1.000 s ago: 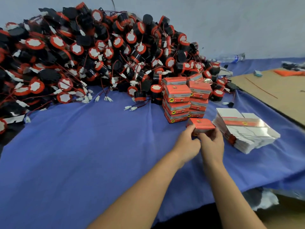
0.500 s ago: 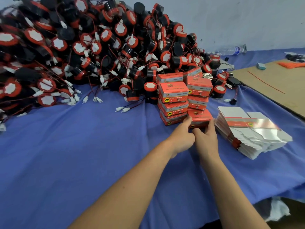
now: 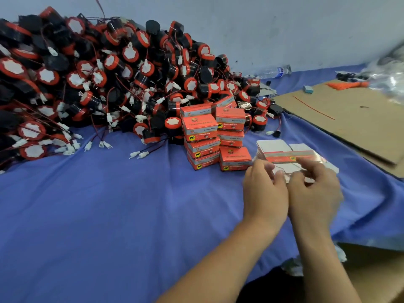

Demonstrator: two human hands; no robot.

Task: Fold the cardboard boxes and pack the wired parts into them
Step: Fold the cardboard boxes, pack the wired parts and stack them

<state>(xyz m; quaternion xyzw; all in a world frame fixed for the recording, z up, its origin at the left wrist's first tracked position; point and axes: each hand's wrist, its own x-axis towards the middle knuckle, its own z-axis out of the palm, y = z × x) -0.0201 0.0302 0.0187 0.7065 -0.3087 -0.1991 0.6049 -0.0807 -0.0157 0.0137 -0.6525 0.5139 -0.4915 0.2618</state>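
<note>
A big heap of black-and-red round wired parts [image 3: 113,79] with white connectors covers the left and back of the blue cloth [image 3: 109,215]. Closed orange boxes stand stacked [image 3: 201,136] in front of the heap, and one more closed box [image 3: 235,158] sits on the cloth to their right. Next to it lies a stack of flat unfolded box blanks [image 3: 284,152], white with an orange band. My left hand [image 3: 264,191] and my right hand [image 3: 314,193] are side by side at the stack's near edge, fingers curled, pinching the top blank [image 3: 286,169]. The right hand is blurred.
A brown cardboard sheet [image 3: 349,119] lies at the right with a red wire on it. A plastic bottle [image 3: 273,72] lies by the wall, and crinkled clear plastic [image 3: 391,79] sits at the far right. The cloth's front edge drops off below my right forearm.
The closed box that both hands held has been set down beside the stacked boxes. Both hands have moved right to the flat blanks and taken hold of the top one.
</note>
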